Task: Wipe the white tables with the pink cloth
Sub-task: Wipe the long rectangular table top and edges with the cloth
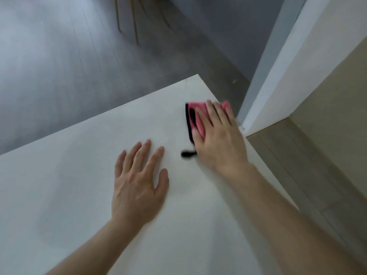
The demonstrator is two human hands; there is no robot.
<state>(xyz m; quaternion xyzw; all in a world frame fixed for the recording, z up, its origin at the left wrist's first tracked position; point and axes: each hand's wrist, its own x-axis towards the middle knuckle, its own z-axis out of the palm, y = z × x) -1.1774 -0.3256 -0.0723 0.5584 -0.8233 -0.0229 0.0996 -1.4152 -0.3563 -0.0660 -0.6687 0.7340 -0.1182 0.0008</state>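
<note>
We are pressing the pink cloth (196, 106) under our flat, open right grip (218, 141) at the bench (59, 195) edge, left grip (137, 185) resting open; overshooting risks dropping it.

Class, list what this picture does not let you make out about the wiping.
Head view:
pink cloth: partly hidden under the right hand.
black strip by the cloth: blurred, unidentifiable.
white table: cut off by left and bottom edges.
wooden legs: cut off by the top edge.
</note>
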